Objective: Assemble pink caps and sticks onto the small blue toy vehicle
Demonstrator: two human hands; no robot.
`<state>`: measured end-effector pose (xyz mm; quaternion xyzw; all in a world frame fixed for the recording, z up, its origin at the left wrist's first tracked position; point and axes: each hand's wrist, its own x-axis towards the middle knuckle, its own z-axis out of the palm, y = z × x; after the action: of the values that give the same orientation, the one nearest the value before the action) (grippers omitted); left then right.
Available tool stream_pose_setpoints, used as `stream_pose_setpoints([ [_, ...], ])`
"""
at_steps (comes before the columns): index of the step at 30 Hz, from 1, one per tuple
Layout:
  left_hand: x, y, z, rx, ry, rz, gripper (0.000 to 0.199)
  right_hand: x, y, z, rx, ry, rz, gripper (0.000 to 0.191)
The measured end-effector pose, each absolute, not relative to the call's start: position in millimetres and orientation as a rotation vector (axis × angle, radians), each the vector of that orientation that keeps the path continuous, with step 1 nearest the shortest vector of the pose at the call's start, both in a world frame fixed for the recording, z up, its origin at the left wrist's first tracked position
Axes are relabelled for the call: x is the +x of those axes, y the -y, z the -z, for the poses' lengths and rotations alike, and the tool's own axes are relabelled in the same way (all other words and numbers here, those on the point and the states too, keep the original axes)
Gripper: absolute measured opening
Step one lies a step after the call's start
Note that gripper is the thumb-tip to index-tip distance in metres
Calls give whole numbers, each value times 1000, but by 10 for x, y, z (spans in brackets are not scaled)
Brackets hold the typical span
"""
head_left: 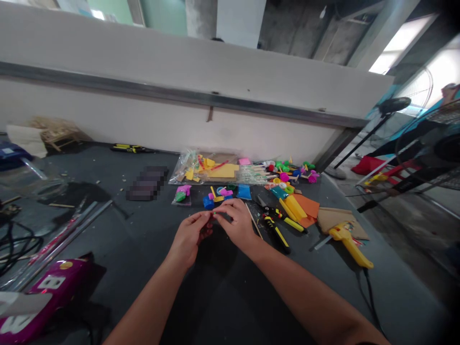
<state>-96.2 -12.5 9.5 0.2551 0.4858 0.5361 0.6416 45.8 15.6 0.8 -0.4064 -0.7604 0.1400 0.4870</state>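
Over the dark table (143, 239), my left hand (190, 235) and my right hand (235, 223) meet at the fingertips. A tiny green piece (214, 213) shows at the pinched thumb and forefinger of my right hand. My left thumb and fingers are pressed together beside it; whatever they hold is too small to make out. Just beyond the fingertips lie a blue lump (208, 201), pink and yellow bits and a blue packet (244, 192). A thin wooden stick (254, 221) lies beside my right hand.
Yellow-black pliers (276, 234), a yellow glue gun (350, 243) and orange sheets (307, 209) lie right. A plastic bag (204, 167) and colourful pieces line the back. Left are a purple device (59, 297), clear tubes (68, 239) and black cables (21, 242). A fan (443, 143) stands right.
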Motion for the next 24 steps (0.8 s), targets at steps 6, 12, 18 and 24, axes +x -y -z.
stream_pose_setpoints([
  [6, -956, 111, -93, 627, -1116, -1207, 28, 423, -146, 16, -984, 1860, -356, 14],
  [12, -998, 83, -69, 611, -1124, -1227, 28, 490, -197, -26, -934, 1926, -293, 21],
  [18, -1150, -23, -44, 743, -1319, -1371, 33, 796, -566, 27, -1260, 1733, -261, 47],
  [24, -1228, -106, 18, 985, -1596, -1407, 29, 799, -747, 258, -1426, 1979, -409, 72],
])
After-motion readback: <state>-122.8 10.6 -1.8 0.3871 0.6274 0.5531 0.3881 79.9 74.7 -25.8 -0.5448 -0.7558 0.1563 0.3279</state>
